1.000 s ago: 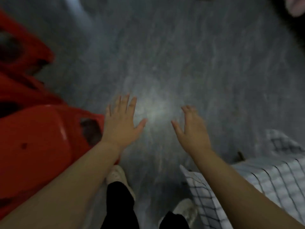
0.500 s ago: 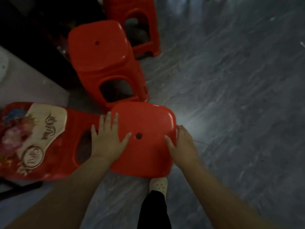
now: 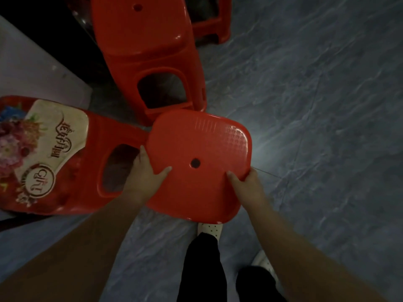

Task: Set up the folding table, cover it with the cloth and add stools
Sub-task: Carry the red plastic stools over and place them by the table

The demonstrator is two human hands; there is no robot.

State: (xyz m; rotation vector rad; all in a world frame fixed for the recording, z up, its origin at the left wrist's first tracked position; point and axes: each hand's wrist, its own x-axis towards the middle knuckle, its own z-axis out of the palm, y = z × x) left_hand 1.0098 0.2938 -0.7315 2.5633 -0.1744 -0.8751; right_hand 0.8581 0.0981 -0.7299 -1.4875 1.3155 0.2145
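Head view: both hands grip a tilted red stool (image 3: 196,149) by its seat. Left hand (image 3: 145,179) fingers clasp the left edge; right hand (image 3: 246,186) fingers clasp the right edge.

Grey marbled floor (image 3: 316,105) under you, your white perforated shoe (image 3: 210,229) just below the seat edge, black trouser legs (image 3: 200,269), pale wall surface (image 3: 32,68) at upper left

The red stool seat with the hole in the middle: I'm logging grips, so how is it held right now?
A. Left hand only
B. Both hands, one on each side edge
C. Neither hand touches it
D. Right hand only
B: the left hand grips the left edge of the red stool seat and the right hand grips its right edge, thumbs resting on top.
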